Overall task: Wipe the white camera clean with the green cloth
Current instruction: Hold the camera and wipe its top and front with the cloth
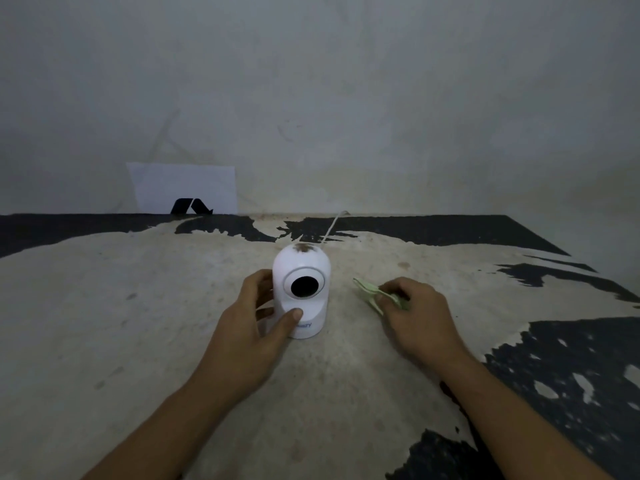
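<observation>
A white dome-shaped camera [306,271] with a round black lens stands upright in the middle of the worn table [138,323]. A brown smudge marks its top. My left hand [252,323] grips the camera's left side and base, thumb pressed on the front. To the right, my right hand [415,317] rests on the table with its fingers closed on a pale green cloth [370,292]. The bunched cloth sticks out towards the camera without touching it. A thin white cord [330,230] runs from behind the camera to the wall.
The tabletop is cream with peeling black patches along the back and the right side. A white sheet of paper [183,187] with a black mark leans against the grey wall at the back left.
</observation>
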The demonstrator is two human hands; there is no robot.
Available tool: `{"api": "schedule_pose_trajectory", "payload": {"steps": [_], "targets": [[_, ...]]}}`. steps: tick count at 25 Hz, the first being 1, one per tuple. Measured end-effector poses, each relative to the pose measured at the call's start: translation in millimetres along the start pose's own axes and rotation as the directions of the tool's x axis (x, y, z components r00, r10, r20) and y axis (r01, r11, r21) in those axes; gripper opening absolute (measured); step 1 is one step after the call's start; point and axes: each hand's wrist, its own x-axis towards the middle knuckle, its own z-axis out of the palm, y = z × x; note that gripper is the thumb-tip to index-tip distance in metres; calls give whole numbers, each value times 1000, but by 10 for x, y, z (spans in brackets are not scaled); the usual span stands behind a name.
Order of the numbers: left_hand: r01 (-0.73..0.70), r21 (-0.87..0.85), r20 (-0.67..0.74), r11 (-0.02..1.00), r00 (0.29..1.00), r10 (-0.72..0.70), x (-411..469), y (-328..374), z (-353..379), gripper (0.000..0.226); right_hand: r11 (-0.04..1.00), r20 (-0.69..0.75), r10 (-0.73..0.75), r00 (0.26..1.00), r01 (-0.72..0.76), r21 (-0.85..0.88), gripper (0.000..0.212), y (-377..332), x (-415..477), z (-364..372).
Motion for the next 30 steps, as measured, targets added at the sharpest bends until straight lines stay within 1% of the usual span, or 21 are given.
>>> {"api": "schedule_pose_trajectory", "payload": {"steps": [2,3,5,6,7,10,12,14,15,19,20,22,24,26,28,30], "targets": [[-8,-3,5,1000,1000,8,-3,5,-11,55,990,-26,-2,1000,5,138,9,-143,33,-48],[-9,-4,8,1000,1000,9,-3,9,-11,54,972,-28,-12,1000,18,236,12,-228,50,-73],[0,-3,16,1000,1000,0,3,23,-16,51,878,2,-45,999,38,476,20,-421,73,-101],[4,0,14,1000,1000,-4,9,29,-20,50,843,-3,-87,996,76,533,25,-497,70,-95],[7,3,12,1000,1000,-7,15,30,-22,50,835,-39,-149,988,147,531,28,-553,55,-75],[13,2,13,1000,1000,-13,24,10,-32,49,850,-163,-336,928,374,373,33,-614,-10,60],[23,-24,23,999,999,-22,35,-17,-37,49,840,-205,-441,874,482,247,36,-586,-34,140],[25,-53,27,998,999,-24,45,-41,-42,50,821,-229,-519,823,555,134,35,-545,-36,182],[22,-58,27,998,999,-21,47,-45,-41,51,817,-230,-533,814,566,110,35,-525,-37,191],[17,-66,35,998,999,-15,58,-24,-47,48,844,-175,-498,849,521,124,38,-491,-36,184],[22,-66,38,998,999,-20,54,-17,-48,48,839,-190,-510,839,534,108,38,-494,-39,181],[31,-63,34,998,999,-29,53,-13,-44,49,808,-224,-564,795,587,48,37,-511,-63,184],[34,-57,28,998,999,-32,55,-14,-37,49,791,-184,-604,775,611,-22,39,-525,-95,218],[34,-59,31,998,999,-32,55,-5,-37,49,823,-150,-566,811,565,-48,42,-500,-87,253],[29,-66,35,997,999,-27,49,-2,-43,49,867,-153,-494,856,499,-11,45,-476,-78,253],[22,-56,35,998,999,-20,45,-3,-44,51,857,-186,-504,844,514,11,43,-499,-86,247]]}}
